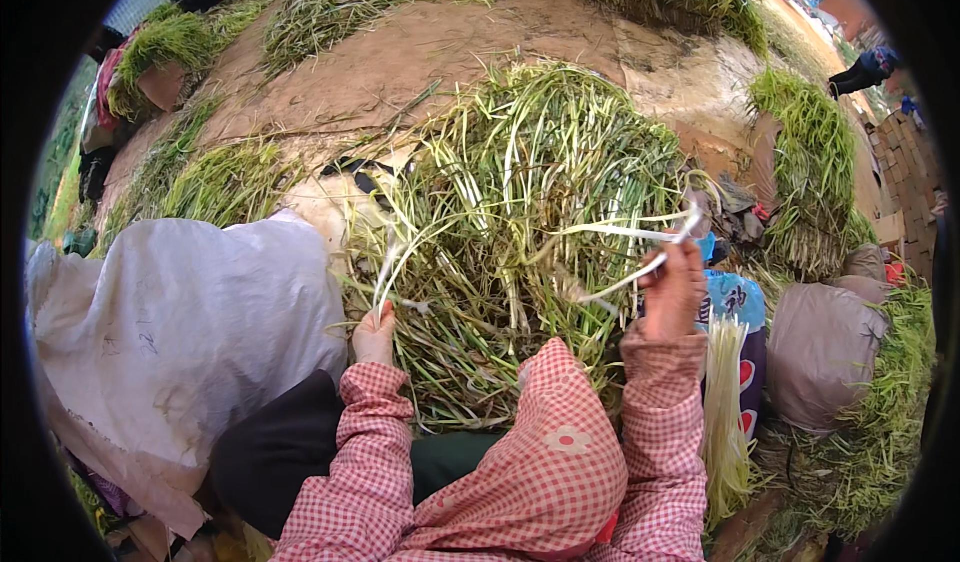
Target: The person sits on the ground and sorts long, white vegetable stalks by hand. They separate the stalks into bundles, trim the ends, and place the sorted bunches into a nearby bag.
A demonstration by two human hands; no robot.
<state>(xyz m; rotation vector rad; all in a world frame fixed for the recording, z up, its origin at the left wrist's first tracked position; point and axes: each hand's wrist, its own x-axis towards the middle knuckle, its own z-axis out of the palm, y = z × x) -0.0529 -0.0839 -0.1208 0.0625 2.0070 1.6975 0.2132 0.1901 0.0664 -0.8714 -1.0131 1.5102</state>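
Note:
My left hand (375, 334) pinches a few long, pale, chive-like stalks (394, 268) that arch up and to the right. Raised at the right, my right hand (673, 284) grips several white stalks (622, 230), whose ends stick out on both sides of the fist and look partly blurred. Between and beyond both hands spreads a large loose heap of green and white stalks (525, 187), with brown withered leaves among them. Close to my right forearm, a neat bundle of pale cleaned stalks (725, 412) hangs against a dark printed bag (754, 374).
A large white woven sack (202, 299) lies at my left. To the right sit a stuffed grey-brown plastic bag (821, 352) and stacked green bundles (814, 179). More green piles (229, 183) rest on the brown ground sheet (420, 40). A person (862, 70) stands at far right.

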